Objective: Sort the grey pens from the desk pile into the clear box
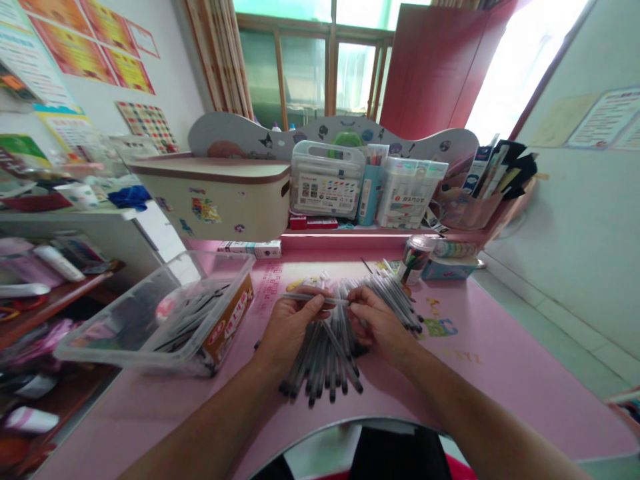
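Above the pink desk (pixel 425 400), my left hand (pixel 290 325) pinches a slim clear pen (pixel 336 301) between thumb and fingers, lying roughly level. My right hand (pixel 380 323) is closed at the pen's right end; its fingertips hide just what they grip there. Below both hands a fanned pile of clear pens with black ends (pixel 323 367) lies on the desk. Behind my right hand, a second bunch of similar pens (pixel 397 297) slants toward the back. To my left, a clear plastic bin (pixel 133 360) contains dark, slender pen-like pieces (pixel 193 320).
A cream lidded box (pixel 215 203), marker cases (pixel 327 183) and a pen holder (pixel 467 203) line the raised shelf. A clear jar of pens (pixel 415 257) and a blue box (pixel 450 269) stand at the back right. Cluttered shelves (pixel 65 297) adjoin the desk's left side.
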